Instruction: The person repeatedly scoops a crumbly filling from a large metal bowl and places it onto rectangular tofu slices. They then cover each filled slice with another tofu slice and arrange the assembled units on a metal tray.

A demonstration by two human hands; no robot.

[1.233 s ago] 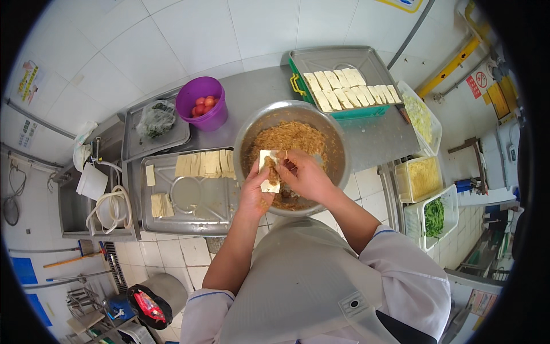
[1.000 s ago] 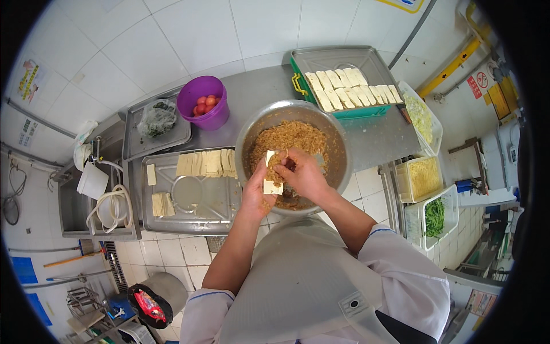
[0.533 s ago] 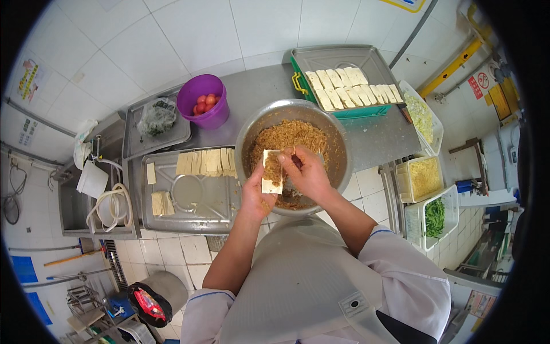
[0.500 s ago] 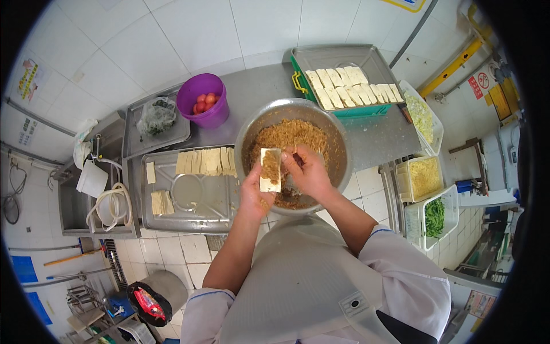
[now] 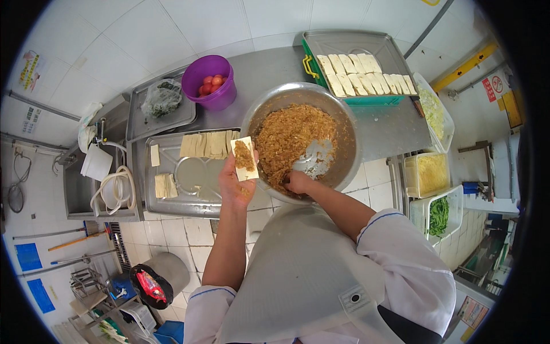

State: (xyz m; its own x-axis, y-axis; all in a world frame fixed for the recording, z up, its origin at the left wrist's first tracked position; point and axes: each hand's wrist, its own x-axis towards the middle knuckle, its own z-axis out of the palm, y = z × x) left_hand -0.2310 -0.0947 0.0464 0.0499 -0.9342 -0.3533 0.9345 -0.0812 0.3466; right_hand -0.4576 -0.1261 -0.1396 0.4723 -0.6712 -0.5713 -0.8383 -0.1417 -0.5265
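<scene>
My left hand [image 5: 235, 182] is raised over the gap between the tray and the bowl. It grips a pale rectangular slice that looks like tofu [image 5: 250, 172], tilted, with brown filling [image 5: 243, 155] spread along its middle. My right hand [image 5: 299, 182] is closed and reaches down into the near side of a big steel bowl [image 5: 348, 137]. Its fingertips are at the brown minced mixture [image 5: 295, 129]; what they hold is hidden, though something dark shows by them. To the left, a steel tray [image 5: 215, 200] bears a row of plain slices [image 5: 203, 145] and a small stack [image 5: 165, 186].
Behind the bowl at right, a tray [image 5: 349, 40] on a green crate [image 5: 375, 101] carries rows of slices. A purple bucket [image 5: 220, 102] of red tomatoes and a tray with a bagged dark green item [image 5: 160, 103] stand back left. Baskets of shredded vegetables [image 5: 432, 175] line the right.
My hands, together at the slice over the bowl before, have parted. The left has moved left with the slice; the right has gone down into the mixture. The view has shifted slightly.
</scene>
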